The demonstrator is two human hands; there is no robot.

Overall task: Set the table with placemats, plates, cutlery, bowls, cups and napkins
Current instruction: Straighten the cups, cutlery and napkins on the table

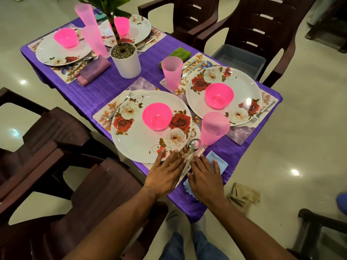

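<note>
- Both hands lie flat at the table's near edge, fingers straight and slightly spread.
- Left hand fingertips touch the near plate rim.
- Right hand covers the blue napkin; a spoon lies between the 2 hands, a pink cup just beyond.

Potted plant on purple tablecloth, grey bin on brown chair, crumpled cloth on floor
</note>
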